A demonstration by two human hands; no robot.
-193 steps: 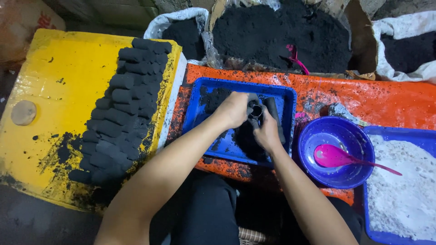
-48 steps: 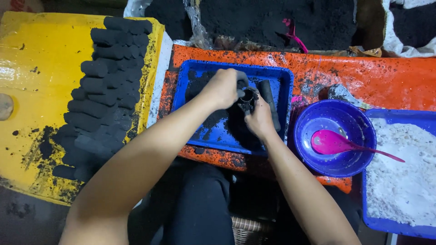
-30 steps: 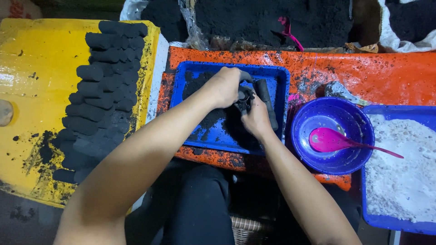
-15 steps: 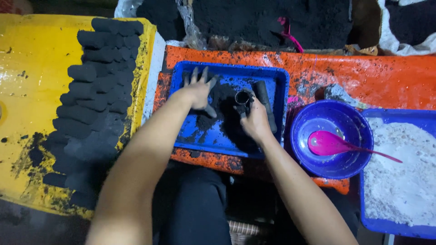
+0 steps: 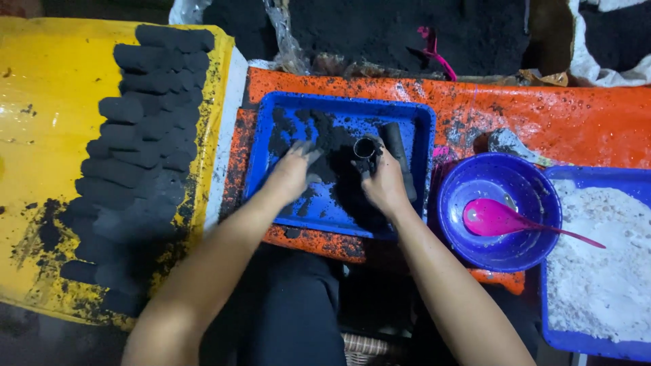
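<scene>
Right hand has its grip closed around a short dark tube, held upright with its open mouth facing up, near the middle of the frame over the blue tray. Left hand lies just left of it, fingers spread wide and flat on the black powder in the tray, holding nothing. A dark rod lies in the tray just right of the tube, beside the right hand.

The tray rests on an orange worktop speckled with black. At the left of the frame, rows of black briquettes lie on a yellow surface. At the right, a purple bowl holds a pink spoon, its handle reaching toward a second blue tray of white powder in the lower right. Along the top edge sits a heap of black powder with a pink tool stuck in it.
</scene>
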